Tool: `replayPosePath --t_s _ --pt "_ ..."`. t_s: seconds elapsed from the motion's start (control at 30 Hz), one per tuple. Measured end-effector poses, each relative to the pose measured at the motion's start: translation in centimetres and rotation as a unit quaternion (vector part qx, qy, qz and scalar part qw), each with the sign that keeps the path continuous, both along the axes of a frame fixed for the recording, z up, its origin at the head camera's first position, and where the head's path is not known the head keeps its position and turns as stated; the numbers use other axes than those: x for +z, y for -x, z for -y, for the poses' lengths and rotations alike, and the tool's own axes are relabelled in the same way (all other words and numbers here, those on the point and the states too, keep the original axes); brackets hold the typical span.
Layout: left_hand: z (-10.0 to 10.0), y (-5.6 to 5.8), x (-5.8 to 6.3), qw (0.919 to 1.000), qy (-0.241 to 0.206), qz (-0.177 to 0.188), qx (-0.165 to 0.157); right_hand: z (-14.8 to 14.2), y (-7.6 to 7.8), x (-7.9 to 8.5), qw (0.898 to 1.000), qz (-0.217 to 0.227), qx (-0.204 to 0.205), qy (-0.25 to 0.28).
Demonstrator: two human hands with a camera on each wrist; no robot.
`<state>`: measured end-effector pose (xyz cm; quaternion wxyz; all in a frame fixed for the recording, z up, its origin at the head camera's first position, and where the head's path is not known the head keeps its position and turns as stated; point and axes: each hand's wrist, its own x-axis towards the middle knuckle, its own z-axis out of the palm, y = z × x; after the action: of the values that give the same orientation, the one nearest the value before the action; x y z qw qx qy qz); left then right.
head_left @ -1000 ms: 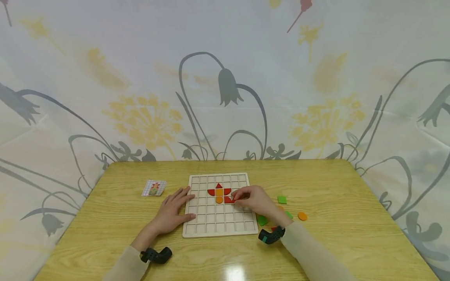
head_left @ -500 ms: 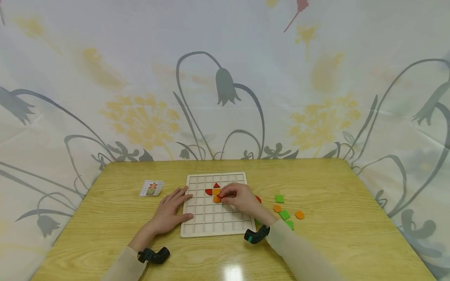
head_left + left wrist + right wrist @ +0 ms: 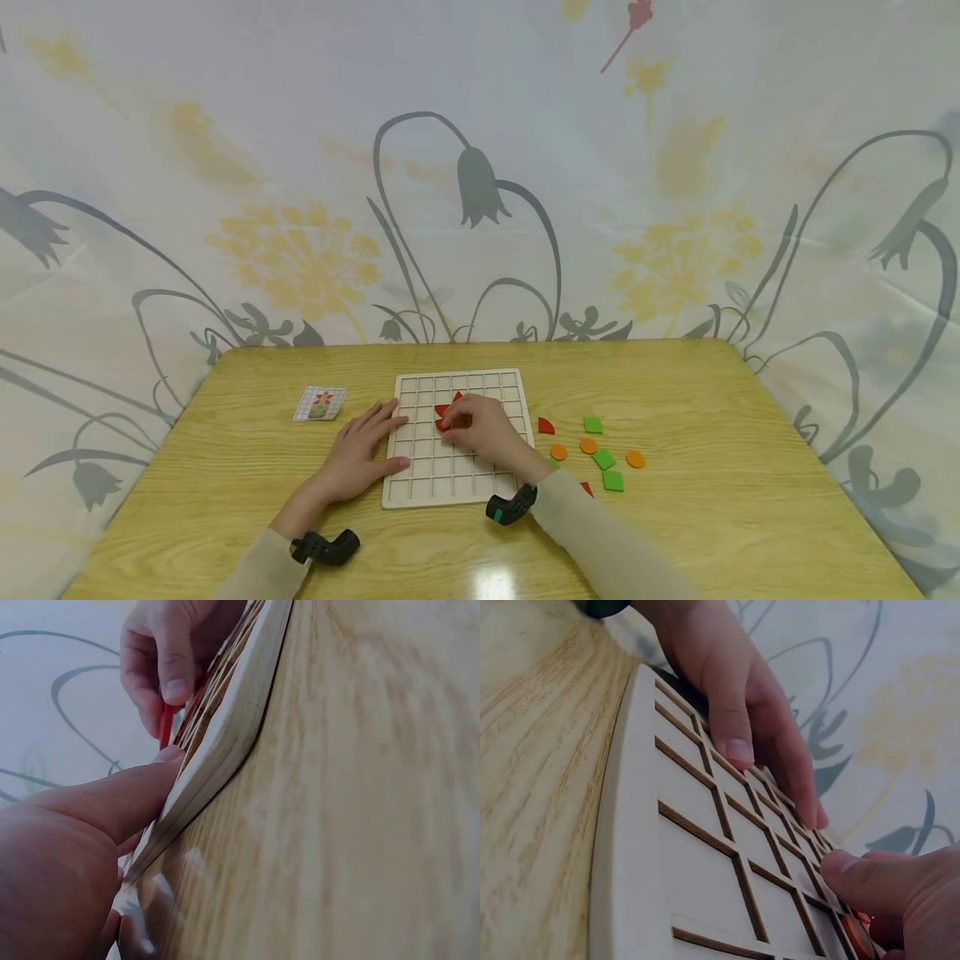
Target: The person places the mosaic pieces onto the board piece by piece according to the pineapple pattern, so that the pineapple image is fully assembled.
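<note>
My left hand (image 3: 358, 454) rests with spread fingers on the left edge of the white gridded board (image 3: 420, 492). Between thumb and fingers of my right hand (image 3: 483, 429) is a small red piece (image 3: 166, 724), held on edge close over the board in the left wrist view. Beside those fingertips in the head view lies a red quarter-circle tile (image 3: 441, 410), and a red triangle tile (image 3: 458, 396) sits above it. An orange tile (image 3: 857, 937) shows under my right fingers in the right wrist view. My right hand hides the other tiles on the grid.
Right of the board lie loose tiles: a red quarter-circle (image 3: 547, 426), several green squares (image 3: 592, 425), several orange circles (image 3: 635, 459) and a red piece (image 3: 587, 489) partly behind my sleeve. A card (image 3: 320, 403) with a printed gridded picture lies left of the board on the wooden table (image 3: 675, 383).
My right hand has moved left across the board with the red piece, from right of the orange tiles to their left. My left hand stays on the board's edge.
</note>
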<state>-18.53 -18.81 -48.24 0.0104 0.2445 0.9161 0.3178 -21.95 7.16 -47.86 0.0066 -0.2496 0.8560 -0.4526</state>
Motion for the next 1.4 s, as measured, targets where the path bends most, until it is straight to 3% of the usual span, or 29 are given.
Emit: replayPosePath --t_s 0.23,0.6,0.87,1.23,1.4 --pt "0.1 0.0 -0.1 1.0000 0.002 -0.001 0.001 0.5 0.1 -0.5 1.000 0.000 -0.021 -0.014" --pt "0.2 -0.2 -0.3 1.0000 0.000 -0.005 -0.001 0.9 0.0 -0.7 0.997 -0.006 -0.019 -0.070" --pt "0.1 -0.1 -0.4 1.0000 0.000 -0.002 -0.002 1.3 -0.4 0.0 0.997 0.000 -0.035 -0.064" --pt "0.1 0.0 -0.4 0.9999 -0.006 -0.013 -0.007 1.3 -0.1 -0.3 0.997 -0.028 -0.025 -0.064" --pt "0.0 0.0 -0.3 0.9999 -0.005 -0.008 -0.006 1.3 -0.1 -0.2 0.997 -0.017 -0.033 -0.068"
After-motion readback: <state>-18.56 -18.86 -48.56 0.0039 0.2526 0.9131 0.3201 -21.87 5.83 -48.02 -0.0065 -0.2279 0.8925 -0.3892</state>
